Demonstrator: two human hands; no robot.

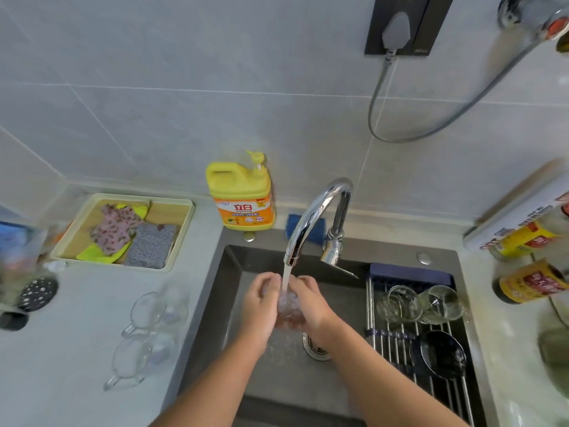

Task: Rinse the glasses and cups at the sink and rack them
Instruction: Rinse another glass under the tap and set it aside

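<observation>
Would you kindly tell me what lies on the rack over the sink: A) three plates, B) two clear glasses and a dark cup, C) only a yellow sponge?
B: a clear glass and a second clear glass lie on the rack, with a dark cup nearer the person.

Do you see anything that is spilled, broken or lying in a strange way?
Nothing looks spilled or broken. One small thing: the two glasses on the rack lie on their sides, not upside down, so they may drain poorly. The left hand and right hand hold a glass under the running tap.
</observation>
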